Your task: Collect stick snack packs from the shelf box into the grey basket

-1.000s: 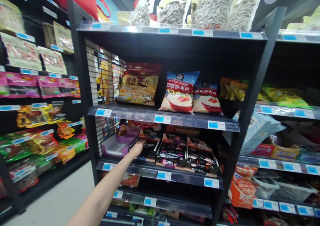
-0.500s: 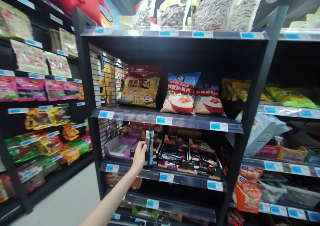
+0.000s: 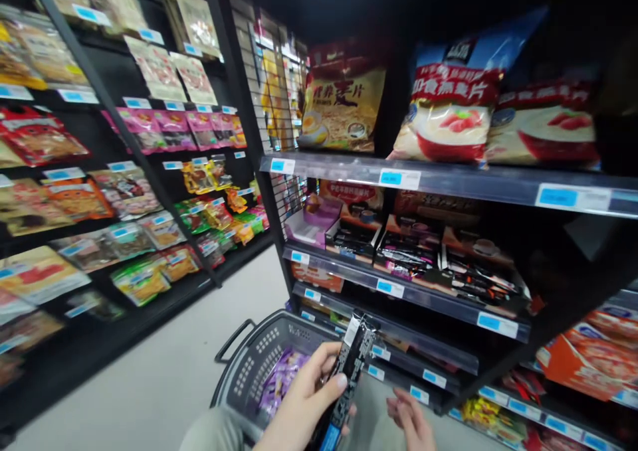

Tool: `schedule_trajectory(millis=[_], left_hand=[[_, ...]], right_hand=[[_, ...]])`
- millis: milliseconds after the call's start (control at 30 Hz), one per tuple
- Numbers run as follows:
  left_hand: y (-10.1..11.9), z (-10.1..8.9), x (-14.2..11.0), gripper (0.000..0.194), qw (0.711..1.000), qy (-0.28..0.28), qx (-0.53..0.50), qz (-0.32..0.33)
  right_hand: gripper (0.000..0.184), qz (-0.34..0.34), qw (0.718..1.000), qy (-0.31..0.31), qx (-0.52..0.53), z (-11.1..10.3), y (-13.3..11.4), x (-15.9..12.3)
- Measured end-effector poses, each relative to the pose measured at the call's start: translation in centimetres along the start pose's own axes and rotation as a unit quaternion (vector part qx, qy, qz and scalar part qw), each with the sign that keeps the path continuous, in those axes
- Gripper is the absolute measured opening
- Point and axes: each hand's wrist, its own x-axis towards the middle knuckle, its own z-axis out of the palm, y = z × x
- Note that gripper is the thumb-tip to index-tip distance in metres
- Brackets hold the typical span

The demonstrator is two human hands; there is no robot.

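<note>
Since the earlier frame, the black sachets (image 3: 353, 366) have come from the shelf (image 3: 349, 274) to the lower centre, gripped in the left hand (image 3: 309, 398), thumb across their front. The right hand (image 3: 411, 419) has appeared at lower right, fingers loosely bent, apparently empty. The sachets stand steeply, tops leaning right. The basket (image 3: 246, 371), nearer the left hand, lies left of it and partly behind, open above purple packets (image 3: 280, 379); bare floor (image 3: 164, 351) spreads left.
</note>
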Motion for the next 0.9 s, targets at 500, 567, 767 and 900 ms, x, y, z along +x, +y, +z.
schedule_trajectory(millis=[500, 567, 767, 900], left_hand=[[-1.6, -0.7, -2.3, 0.031, 0.979, 0.054, 0.177, 0.081], [-1.5, -0.5, -2.4, 0.03, 0.976, 0.063, 0.188, 0.088], [-1.4, -0.1, -2.5, 0.028, 0.952, 0.093, 0.275, 0.095], [-1.1, 0.1, -2.8, 0.027, 0.927, 0.111, 0.341, 0.11]], right_hand=[[0.035, -0.131, 0.965, -0.077, 0.212, -4.7, -17.3, 0.0], [0.035, -0.119, 0.97, -0.073, 0.201, -4.4, -17.6, -0.3], [0.036, -0.105, 0.973, -0.051, 0.201, -4.0, -18.2, -1.0], [0.035, -0.09, 0.967, -0.062, 0.231, -4.0, -18.2, -1.1]])
